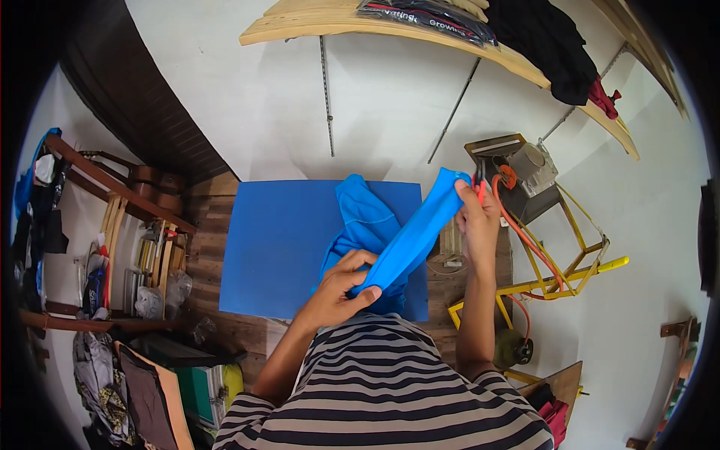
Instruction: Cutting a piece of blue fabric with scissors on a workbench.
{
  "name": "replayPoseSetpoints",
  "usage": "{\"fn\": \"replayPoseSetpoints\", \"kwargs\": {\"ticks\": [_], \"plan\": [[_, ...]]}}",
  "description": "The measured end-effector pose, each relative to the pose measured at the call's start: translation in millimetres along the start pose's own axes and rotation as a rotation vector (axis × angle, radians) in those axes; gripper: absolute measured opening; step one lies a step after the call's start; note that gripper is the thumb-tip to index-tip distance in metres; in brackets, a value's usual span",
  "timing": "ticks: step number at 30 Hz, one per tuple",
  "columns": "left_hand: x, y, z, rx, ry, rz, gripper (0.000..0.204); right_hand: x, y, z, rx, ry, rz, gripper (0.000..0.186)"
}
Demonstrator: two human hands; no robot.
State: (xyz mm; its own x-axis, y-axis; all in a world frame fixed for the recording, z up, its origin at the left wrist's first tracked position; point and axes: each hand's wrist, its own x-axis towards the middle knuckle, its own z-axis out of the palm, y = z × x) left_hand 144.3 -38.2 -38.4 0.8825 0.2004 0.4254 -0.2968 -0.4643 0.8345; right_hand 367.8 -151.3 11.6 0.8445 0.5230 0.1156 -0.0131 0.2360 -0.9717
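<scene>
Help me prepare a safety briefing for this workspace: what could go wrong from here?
1. The red-and-black tool in the right hand sits against the blue cloth, so it might snag the fabric or catch a finger.
2. The cloth is drawn out between both hands, the left hand gripping lower down; a hard pull could stretch it.

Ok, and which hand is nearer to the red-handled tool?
Right. The right hand holds the red-handled tool while pinching the upper end of the bright blue cloth; the left hand grips the cloth lower down, apart from the tool.
</scene>
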Motion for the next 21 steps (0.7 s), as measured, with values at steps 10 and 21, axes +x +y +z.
{"fn": "replayPoseSetpoints", "kwargs": {"ticks": [10, 21], "plan": [[-20.3, -10.4, 20.5, -1.080, 0.261, -0.486, 0.054, 11.4, 48.9, 13.5, -0.526, -0.063, -0.026, 0.025], [-3.1, -3.6, 16.3, -1.298, 0.317, -0.412, 0.052, -68.7, 21.4, 25.4, -0.609, -0.255, -0.360, 0.029]]}}
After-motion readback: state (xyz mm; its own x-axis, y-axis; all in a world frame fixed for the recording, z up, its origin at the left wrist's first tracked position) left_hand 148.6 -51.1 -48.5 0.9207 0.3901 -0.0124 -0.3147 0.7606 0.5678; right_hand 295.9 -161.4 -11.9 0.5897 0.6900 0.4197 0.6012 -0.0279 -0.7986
